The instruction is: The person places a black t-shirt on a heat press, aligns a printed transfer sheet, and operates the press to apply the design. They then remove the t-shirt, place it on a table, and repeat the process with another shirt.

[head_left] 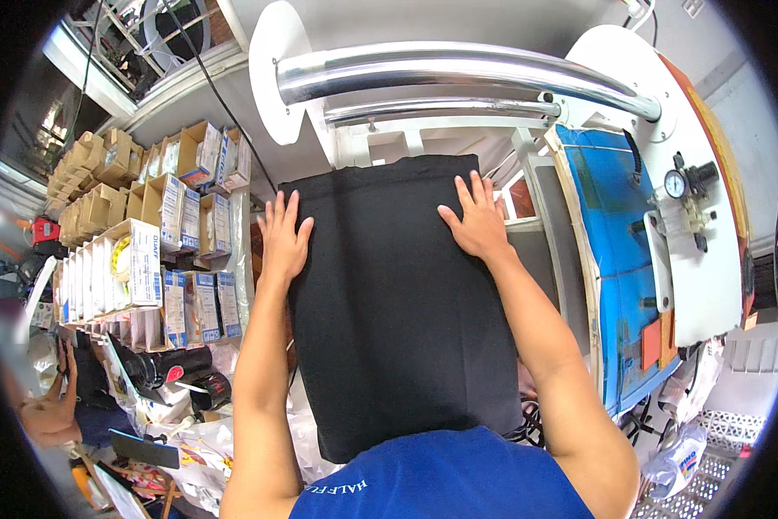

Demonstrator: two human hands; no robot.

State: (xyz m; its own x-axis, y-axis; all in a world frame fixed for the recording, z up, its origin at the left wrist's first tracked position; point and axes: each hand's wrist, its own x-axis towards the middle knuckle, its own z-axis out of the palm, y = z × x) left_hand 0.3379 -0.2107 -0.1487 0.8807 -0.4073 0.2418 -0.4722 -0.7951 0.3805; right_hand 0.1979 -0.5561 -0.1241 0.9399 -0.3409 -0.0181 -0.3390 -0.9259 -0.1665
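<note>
- Bright, fairly even light overall; the white disc (276,73) at 11 o'clock looks nearly washed out.
- Hard glare streaks along the chrome roller (458,71), 12 to 1 o'clock.
- The black cloth (397,303) at the dial's centre shows only soft, dark shading.
- Dim patch near 10 o'clock, against the rim.
- Straight edges bow outward; a black ring frames the round view.
- Blurred patches around 9 o'clock, close to the rim.

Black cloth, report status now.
Left hand open, near far left corner. Right hand open, near far right corner. Black cloth spread out, lightly creased. No object seen lying on it.
</note>
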